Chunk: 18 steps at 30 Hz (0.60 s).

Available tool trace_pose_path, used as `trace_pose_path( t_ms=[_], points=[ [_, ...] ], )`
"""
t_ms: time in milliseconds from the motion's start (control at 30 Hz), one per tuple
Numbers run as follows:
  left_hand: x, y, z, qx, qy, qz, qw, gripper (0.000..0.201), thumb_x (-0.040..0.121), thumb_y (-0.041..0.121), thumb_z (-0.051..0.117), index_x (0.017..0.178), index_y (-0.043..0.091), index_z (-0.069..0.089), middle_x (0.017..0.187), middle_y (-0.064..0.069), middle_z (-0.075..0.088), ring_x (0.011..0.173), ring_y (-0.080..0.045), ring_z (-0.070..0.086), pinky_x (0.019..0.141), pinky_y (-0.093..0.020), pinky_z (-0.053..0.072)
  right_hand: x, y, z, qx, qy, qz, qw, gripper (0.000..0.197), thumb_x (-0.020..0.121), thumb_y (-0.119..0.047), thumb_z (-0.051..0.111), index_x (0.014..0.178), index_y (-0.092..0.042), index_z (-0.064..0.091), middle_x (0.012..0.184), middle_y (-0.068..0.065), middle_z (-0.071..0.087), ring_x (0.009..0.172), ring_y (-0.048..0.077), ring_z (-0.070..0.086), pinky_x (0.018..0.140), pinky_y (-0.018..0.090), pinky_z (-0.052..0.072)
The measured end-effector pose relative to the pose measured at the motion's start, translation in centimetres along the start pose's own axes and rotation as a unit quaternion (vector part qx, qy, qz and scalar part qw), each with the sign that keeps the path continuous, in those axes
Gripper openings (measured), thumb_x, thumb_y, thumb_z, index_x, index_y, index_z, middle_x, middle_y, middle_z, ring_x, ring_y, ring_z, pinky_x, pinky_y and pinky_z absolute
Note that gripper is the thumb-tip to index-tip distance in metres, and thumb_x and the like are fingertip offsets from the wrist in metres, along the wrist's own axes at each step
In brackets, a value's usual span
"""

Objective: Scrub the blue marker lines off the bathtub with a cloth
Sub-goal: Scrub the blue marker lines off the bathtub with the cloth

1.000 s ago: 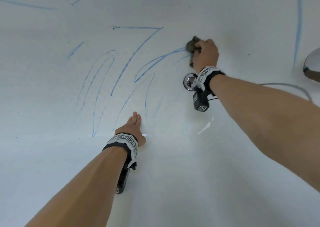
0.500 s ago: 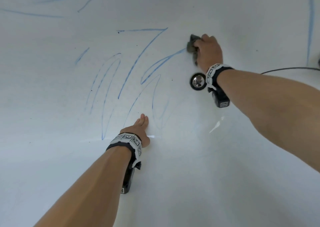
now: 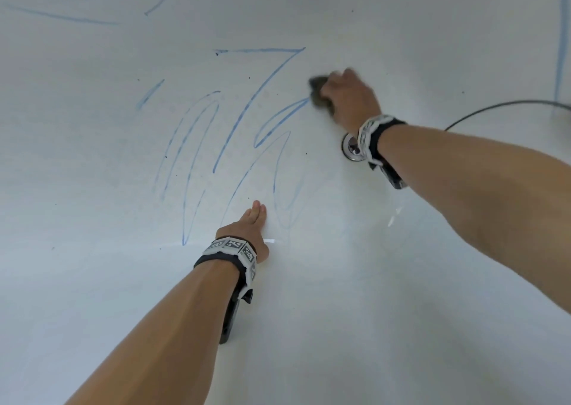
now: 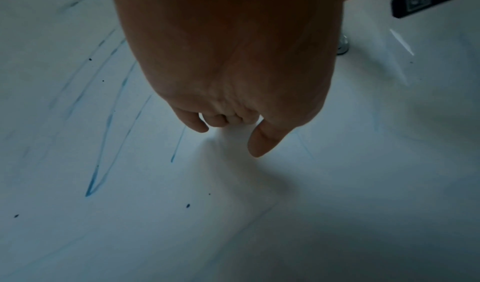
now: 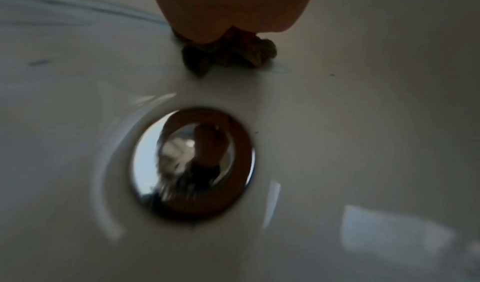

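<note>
The blue marker lines (image 3: 234,120) mostly remain, zigzagging across the white bathtub (image 3: 401,312) floor, with more strokes at the far edges; only faint smears show near the drain (image 3: 350,148). The right hand (image 3: 349,98) clutches the crumpled cloth (image 3: 318,92) against one line's end. The left hand (image 3: 247,231) rests flat, fingers straight, bracing.

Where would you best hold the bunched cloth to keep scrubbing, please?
Probably as now: the right hand comes from above, fingers curled over the top of the cloth, its underside pressed to the bathtub and its leading edge free at the blue marker lines.
</note>
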<state>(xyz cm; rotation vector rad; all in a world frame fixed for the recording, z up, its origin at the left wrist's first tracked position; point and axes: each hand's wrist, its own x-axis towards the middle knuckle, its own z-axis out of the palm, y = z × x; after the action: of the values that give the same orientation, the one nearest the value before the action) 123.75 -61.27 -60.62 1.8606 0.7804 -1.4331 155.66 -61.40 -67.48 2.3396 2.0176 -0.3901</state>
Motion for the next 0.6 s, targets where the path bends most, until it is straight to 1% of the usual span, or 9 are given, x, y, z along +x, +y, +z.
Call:
trace_pose_path(
  t_ms=[100,167,267,333,433,500,533,567,600],
  points=[
    [0.2,-0.1,0.1,0.005,0.012,0.003,1.0,0.092,0.083,0.01,0.038,0.156,0.034,-0.014,0.159,0.023,-0.023,0.149,0.001,0.002,0.103,-0.035,0.044,1.0,0.6,0.5,0.054,0.057,0.144,0.986,0.021,0.08,-0.003,0.051,0.097,-0.012,0.061,0.106,0.007,0.055,0.099,0.033,0.049,0.064,0.044,0.05],
    [0.1,-0.2,0.1,0.009,0.009,0.002,1.0,0.093,0.082,0.009,0.037,0.156,0.034,-0.014,0.159,0.023,-0.023,0.149,0.001,0.002,0.103,-0.036,0.044,1.3,-1.2,1.3,0.104,0.098,0.224,0.964,0.029,0.074,0.002,0.048,0.094,-0.013,0.064,0.104,0.007,0.057,0.096,0.033,0.05,0.07,0.042,0.048],
    [0.2,0.0,0.1,0.012,0.006,0.002,1.0,0.092,0.083,0.008,0.037,0.156,0.033,-0.014,0.159,0.022,-0.024,0.149,0.001,-0.001,0.105,-0.037,0.043,0.9,-4.3,1.7,0.136,0.089,0.274,0.948,0.033,0.071,0.003,0.048,0.092,-0.015,0.067,0.102,0.007,0.058,0.094,0.032,0.051,0.072,0.038,0.046],
    [0.2,0.2,-0.2,0.018,-0.006,-0.005,1.0,0.091,0.084,0.009,0.037,0.156,0.031,-0.014,0.159,0.021,-0.024,0.15,-0.001,-0.002,0.108,-0.039,0.042,-0.1,-5.8,1.8,0.116,0.046,0.211,0.969,0.029,0.075,0.002,0.054,0.093,-0.016,0.067,0.103,0.005,0.058,0.095,0.03,0.051,0.068,0.039,0.049],
    [0.2,0.3,-0.8,0.02,-0.019,-0.007,1.0,0.09,0.086,0.009,0.037,0.156,0.029,-0.015,0.16,0.017,-0.025,0.15,-0.004,-0.002,0.112,-0.042,0.038,-3.2,-6.7,2.7,0.087,-0.046,-0.007,0.995,0.027,0.078,0.001,0.06,0.098,-0.016,0.065,0.108,0.003,0.057,0.101,0.03,0.05,0.064,0.04,0.053],
    [0.1,0.4,-0.8,0.019,-0.018,-0.007,1.0,0.09,0.086,0.008,0.038,0.156,0.028,-0.015,0.16,0.017,-0.024,0.151,-0.004,-0.002,0.112,-0.04,0.037,-4.9,-5.9,2.3,0.06,-0.11,-0.178,0.976,0.026,0.078,0.0,0.063,0.097,-0.018,0.064,0.109,0.0,0.059,0.102,0.029,0.05,0.057,0.039,0.052],
    [0.1,0.5,-0.7,0.018,-0.014,-0.008,1.0,0.09,0.086,0.007,0.037,0.156,0.028,-0.014,0.16,0.017,-0.024,0.151,-0.004,-0.001,0.112,-0.039,0.038,-4.8,-5.2,1.9,0.04,-0.12,-0.234,0.964,0.023,0.08,-0.002,0.063,0.096,-0.018,0.064,0.108,0.001,0.06,0.1,0.029,0.052,0.056,0.038,0.052],
    [0.0,0.5,-0.6,0.019,-0.009,-0.009,1.0,0.09,0.086,0.007,0.037,0.156,0.028,-0.014,0.16,0.017,-0.023,0.151,-0.004,-0.001,0.11,-0.038,0.039,-4.1,-4.4,1.8,0.01,-0.109,-0.244,0.964,0.016,0.084,-0.009,0.061,0.096,-0.019,0.064,0.106,0.002,0.059,0.098,0.029,0.053,0.06,0.038,0.052],
    [0.0,0.5,-0.4,0.019,-0.004,-0.009,1.0,0.09,0.085,0.007,0.037,0.157,0.028,-0.014,0.16,0.018,-0.023,0.15,-0.003,0.001,0.108,-0.037,0.041,-2.7,-3.6,1.2,0.003,-0.081,-0.199,0.977,0.013,0.089,-0.02,0.055,0.1,-0.02,0.063,0.106,0.004,0.057,0.097,0.028,0.052,0.068,0.037,0.052]
  ],
)
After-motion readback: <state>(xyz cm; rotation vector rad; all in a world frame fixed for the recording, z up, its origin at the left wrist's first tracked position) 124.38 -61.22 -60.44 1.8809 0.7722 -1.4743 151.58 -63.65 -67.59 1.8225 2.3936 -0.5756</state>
